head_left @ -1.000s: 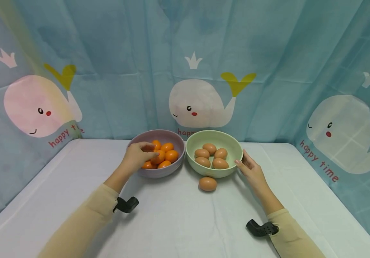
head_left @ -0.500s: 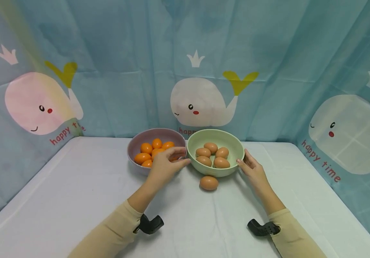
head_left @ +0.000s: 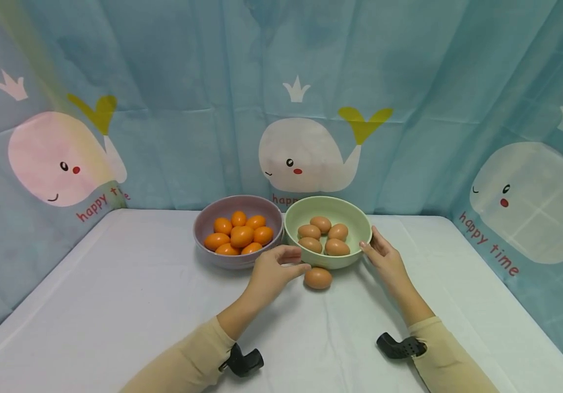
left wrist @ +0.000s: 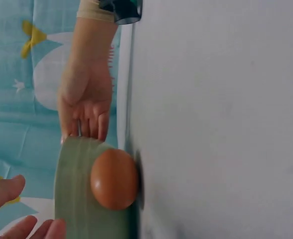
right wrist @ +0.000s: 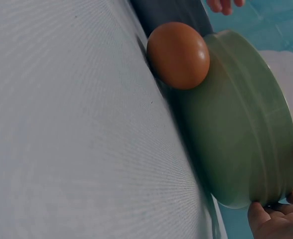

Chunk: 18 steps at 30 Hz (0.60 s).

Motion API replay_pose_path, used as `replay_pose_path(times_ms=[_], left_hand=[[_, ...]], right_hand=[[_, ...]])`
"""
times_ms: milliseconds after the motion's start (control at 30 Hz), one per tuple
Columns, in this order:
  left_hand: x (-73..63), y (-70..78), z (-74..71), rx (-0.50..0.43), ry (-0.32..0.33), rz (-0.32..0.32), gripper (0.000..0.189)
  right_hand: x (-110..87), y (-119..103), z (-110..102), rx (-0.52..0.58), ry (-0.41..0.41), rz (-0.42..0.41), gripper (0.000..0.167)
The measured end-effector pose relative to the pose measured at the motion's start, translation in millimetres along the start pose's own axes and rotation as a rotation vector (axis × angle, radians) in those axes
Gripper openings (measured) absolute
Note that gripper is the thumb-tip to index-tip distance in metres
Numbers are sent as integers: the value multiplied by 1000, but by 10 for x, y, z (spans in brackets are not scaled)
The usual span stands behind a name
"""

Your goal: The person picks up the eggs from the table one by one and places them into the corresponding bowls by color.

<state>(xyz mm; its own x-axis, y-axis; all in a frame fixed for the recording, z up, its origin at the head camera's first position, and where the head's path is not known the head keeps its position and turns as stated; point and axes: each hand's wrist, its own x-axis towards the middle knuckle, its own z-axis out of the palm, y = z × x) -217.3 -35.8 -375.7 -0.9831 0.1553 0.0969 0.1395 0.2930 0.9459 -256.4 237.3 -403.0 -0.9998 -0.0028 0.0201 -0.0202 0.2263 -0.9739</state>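
Observation:
A brown egg [head_left: 318, 278] lies on the white cloth just in front of the light green bowl [head_left: 321, 263], which has several brown eggs [head_left: 336, 247] inside. My left hand [head_left: 270, 273] is beside the loose egg, thumb and fingers spread apart with nothing between them. In the left wrist view its fingertips [left wrist: 54, 230] show at the lower left, near the bowl's wall. My right hand [head_left: 388, 266] holds the green bowl's right side, thumb at the rim and fingers along the outside. The right wrist view shows the egg [right wrist: 179, 55] by the bowl's base.
A mauve bowl [head_left: 227, 262] stands against the green bowl's left side, filled with several small orange fruits [head_left: 242, 237]. Behind both hangs a blue curtain [head_left: 178, 158] with whale prints. White cloth [head_left: 114, 295] covers the table.
My left hand has moved right and nearer, from over the orange fruits, past the gap between the bowls, to beside the loose egg. The right hand stays at the green bowl.

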Motion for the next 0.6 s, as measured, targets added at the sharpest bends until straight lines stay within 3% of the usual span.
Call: replay_pose_path(times_ms=[167,467,600], left_hand=[[18,-63,87,31,-3,-10,41],[81,-179,159,43,-41,-143,41],[111,-217,195,27,-69,-168,42]], right_hand=[[-5,1,-1,-9,3,6,72],[4,-2,6,2,11,9,71],[5,-3,8,3,7,3,71]])
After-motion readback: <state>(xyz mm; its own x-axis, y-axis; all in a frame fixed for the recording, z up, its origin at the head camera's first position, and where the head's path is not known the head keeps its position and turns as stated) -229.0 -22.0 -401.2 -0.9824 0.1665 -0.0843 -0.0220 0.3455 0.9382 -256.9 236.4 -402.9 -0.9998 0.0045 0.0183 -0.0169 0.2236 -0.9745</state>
